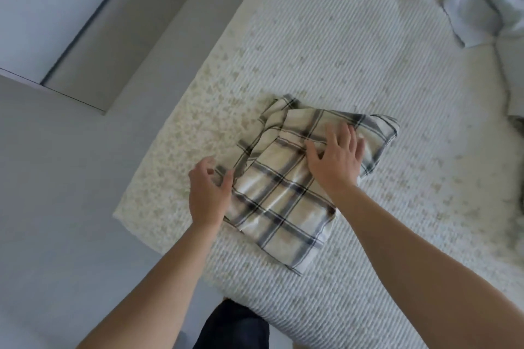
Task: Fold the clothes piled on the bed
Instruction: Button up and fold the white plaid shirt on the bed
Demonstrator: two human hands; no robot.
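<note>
Left hand curls at the near-left edge of the folded cream shirt with dark plaid lines, fingers pinching its hem. Shirt lies on the white ribbed bedspread. Right hand presses flat, fingers spread. Far right, a pale blue crumpled garment.

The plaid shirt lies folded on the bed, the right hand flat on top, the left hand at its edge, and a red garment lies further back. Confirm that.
One detail is wrong: the head view shows the garment further back as pale blue. The plaid shirt, bed, right hand and left hand are as stated.
</note>
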